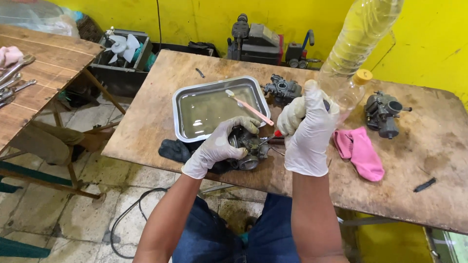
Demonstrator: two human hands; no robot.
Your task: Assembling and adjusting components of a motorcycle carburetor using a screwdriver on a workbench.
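Overhead, head view:
Table: worn, stained wooden table set against a yellow wall.
Floor: grimy tiles with a black cable lying on them.
Left hand: gloved, fingers curled tight around a carburetor at the table's near edge, just beside the metal tray.
Right hand: gloved, fingers closed on a red-handled screwdriver whose tip meets the carburetor.
Tray: shallow liquid, pink toothbrush across its rim.
Nearby: pink cloth, plastic bottle.
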